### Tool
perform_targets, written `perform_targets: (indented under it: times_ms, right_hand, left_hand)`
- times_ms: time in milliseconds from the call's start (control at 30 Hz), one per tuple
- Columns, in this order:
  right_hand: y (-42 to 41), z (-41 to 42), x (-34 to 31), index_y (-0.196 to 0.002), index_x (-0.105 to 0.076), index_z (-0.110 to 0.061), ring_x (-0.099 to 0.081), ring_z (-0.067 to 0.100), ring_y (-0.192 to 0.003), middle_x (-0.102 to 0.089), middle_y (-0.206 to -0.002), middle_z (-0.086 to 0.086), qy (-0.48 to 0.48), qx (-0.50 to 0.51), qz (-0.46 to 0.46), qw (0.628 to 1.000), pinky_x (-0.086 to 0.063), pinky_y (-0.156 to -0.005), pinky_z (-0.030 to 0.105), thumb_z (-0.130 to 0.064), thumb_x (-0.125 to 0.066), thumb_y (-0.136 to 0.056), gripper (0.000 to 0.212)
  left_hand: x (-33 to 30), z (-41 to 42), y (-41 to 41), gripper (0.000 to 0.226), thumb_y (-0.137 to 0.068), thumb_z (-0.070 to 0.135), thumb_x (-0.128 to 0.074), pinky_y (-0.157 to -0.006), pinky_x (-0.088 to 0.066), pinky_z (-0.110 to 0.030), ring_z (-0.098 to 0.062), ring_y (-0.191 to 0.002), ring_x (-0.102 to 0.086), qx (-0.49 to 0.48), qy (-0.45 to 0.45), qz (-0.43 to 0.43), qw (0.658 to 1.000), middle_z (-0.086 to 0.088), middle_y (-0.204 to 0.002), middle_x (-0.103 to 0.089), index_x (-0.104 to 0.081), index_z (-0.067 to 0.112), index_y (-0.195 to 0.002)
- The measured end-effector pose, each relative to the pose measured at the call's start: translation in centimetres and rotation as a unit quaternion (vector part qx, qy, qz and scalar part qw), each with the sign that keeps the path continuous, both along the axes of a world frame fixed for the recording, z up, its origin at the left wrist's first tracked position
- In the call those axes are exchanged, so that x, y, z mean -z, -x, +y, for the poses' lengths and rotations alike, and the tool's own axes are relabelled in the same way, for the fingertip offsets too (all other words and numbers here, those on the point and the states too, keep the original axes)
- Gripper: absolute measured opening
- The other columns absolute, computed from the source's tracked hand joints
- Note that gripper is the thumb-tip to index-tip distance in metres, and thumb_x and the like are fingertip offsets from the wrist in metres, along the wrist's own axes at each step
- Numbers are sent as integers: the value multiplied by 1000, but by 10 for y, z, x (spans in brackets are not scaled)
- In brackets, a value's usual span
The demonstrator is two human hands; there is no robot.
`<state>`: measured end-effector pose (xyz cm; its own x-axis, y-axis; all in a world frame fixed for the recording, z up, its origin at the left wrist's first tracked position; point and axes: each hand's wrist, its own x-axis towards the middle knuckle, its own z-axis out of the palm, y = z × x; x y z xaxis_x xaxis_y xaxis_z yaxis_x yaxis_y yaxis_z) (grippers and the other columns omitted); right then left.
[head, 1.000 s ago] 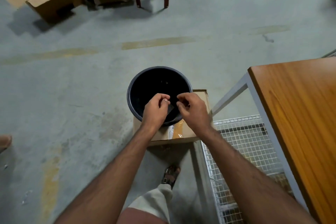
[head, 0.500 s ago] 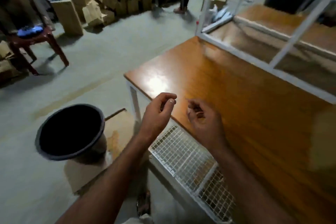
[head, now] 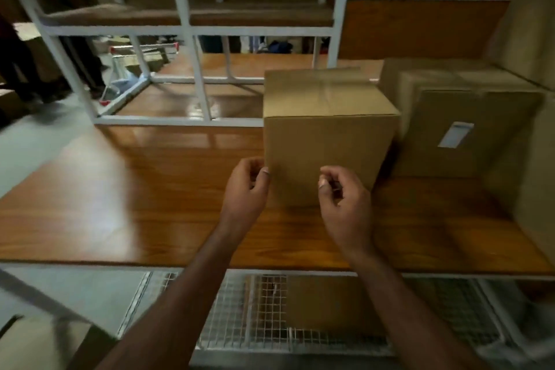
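In the head view, the closed cardboard box (head: 327, 141) is seen upright on the wooden table top (head: 120, 204), just beside a second box (head: 468, 129) on its right. The left hand (head: 246, 186) is held at the box's lower left edge, fingers curled with nothing seen in them. The right hand (head: 342, 198) is held before the near face, fingers curled; whether anything is pinched cannot be told.

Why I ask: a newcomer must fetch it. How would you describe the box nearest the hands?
Look on the wooden table top. The wanted box is the leftmost cardboard one, just beyond the left hand and right hand; its front is plain, whereas its right neighbour carries a white label.
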<state>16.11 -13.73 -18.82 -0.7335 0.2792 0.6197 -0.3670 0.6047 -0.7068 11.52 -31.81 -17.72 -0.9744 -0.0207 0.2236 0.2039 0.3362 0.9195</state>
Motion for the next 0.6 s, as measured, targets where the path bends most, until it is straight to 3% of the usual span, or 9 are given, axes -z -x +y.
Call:
perform_targets:
  times_ms: [133, 300, 333, 400, 433, 600]
  right_hand:
    - [3, 53, -6, -116, -65, -16, -57, 8, -92, -56, -118, 2, 13, 92, -25, 995, -45, -69, 8, -17, -63, -94, 22]
    - [25, 83, -6, -122, -63, -17, -38, 19, -127, -36, -144, 9, -11, 129, -126, 984, -35, -73, 2, -21, -67, -93, 30]
    - [29, 84, -4, -123, -63, -17, -35, 21, -134, -31, -150, 9, -3, 122, -146, 982, -35, -78, 2, -20, -66, -93, 30]
    - [36, 84, 1, -120, -63, -17, -33, 25, -142, -29, -155, 9, 12, 98, -160, 982, -40, -93, 16, -17, -65, -93, 27]
    - [39, 83, 3, -118, -64, -17, -35, 26, -141, -31, -155, 9, 17, 87, -160, 983, -41, -96, 21, -16, -65, -92, 25]
    - [45, 70, 12, -111, -66, -14, -45, 24, -133, -39, -147, 8, 34, 80, -113, 990, -41, -91, 20, -12, -68, -90, 21]
  left_hand:
    - [-1, 32, 21, 58, -94, 44, -63, -102, -50, -42, -21, -125, -50, -68, 1, -14, 998, -3, -135, -48, -45, 16, -142]
    - [-1, 44, 32, 63, -92, 40, -67, -96, -54, -38, -21, -121, -54, -70, -50, -33, 996, -4, -136, -50, -39, 19, -144]
    - [0, 45, 34, 62, -92, 38, -67, -97, -54, -40, -20, -120, -54, -78, -50, -36, 995, -4, -135, -50, -39, 19, -144]
    - [3, 46, 37, 62, -92, 37, -66, -100, -54, -43, -21, -120, -54, -85, -50, -38, 994, -4, -135, -51, -39, 18, -144]
    - [5, 46, 38, 63, -90, 38, -66, -101, -53, -44, -20, -120, -54, -82, -55, -40, 994, -4, -134, -51, -40, 18, -144]
    - [6, 35, 38, 72, -81, 44, -64, -103, -52, -46, -20, -121, -54, -65, -93, -43, 993, -3, -134, -52, -40, 20, -144]
